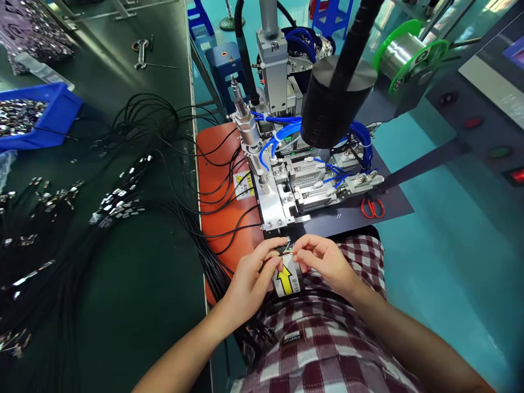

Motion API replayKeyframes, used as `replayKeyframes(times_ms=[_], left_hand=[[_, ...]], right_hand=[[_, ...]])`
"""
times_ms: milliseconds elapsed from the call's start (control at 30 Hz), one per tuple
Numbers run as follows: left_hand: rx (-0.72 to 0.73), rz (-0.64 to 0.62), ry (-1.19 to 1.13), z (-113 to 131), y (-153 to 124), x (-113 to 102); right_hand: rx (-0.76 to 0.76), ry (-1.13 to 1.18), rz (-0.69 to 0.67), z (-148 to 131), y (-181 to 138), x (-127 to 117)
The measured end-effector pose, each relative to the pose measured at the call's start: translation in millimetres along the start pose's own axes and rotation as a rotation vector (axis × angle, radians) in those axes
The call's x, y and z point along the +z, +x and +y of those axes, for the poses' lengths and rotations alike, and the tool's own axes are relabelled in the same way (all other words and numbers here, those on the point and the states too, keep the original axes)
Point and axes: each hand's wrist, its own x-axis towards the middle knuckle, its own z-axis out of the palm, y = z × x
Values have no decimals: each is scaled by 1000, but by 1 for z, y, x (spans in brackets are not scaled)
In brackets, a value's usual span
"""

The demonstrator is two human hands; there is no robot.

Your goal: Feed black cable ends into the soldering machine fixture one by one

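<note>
- A teal floor (454, 256) spreads out to the right of the fingers; a dark green bench (143, 289) fills the space to their left.
- Just below the machine's metal plate (271, 210), the right hand (325, 263) brings thumb and forefinger together on thin coloured wires (289, 251), apparently pinching near the tips because the strands are so fine.
- The left hand (251, 275) faces it, its forefinger and thumb slightly parted at the other end of those wires; whether its curled fingers grip them I cannot tell. Meeting this way probably keeps the short strands steady and visible.
- Right below the fingertips, a yellow arrow (285, 279) points away from the body, likely to mark a direction.
- Left of the fingers, black cables (192, 234) trail from the bench over an orange-red cover (216, 218), seemingly so they stay within easy reach.
- Farther left lie bundled metal connectors (118, 202), their ends gathered together, perhaps for order.
- Beyond the right fingers, red-handled scissors (372, 207) rest near the machine, presumably handy there.
</note>
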Motion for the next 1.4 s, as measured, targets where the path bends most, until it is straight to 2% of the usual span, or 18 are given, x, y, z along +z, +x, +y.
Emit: replayKeyframes(times_ms=[267,500,667,867,1033,1200,1400], left_hand=[[-9,-30,-146,-3,1,1],[5,-27,-223,-5,4,1],[12,82,-209,5,9,1],[-164,181,-431,1,15,9],[-205,144,-517,-2,15,7],[-227,92,-545,0,14,3],[-208,54,-532,-1,13,0]], right_hand=[[-81,18,28,4,4,10],[-281,-315,88,8,-1,16],[-407,-474,93,8,-2,14],[-499,-507,126,14,-3,21],[-400,-448,65,5,0,16],[-181,-195,89,-2,7,7],[-91,-3,-22,1,12,10]])
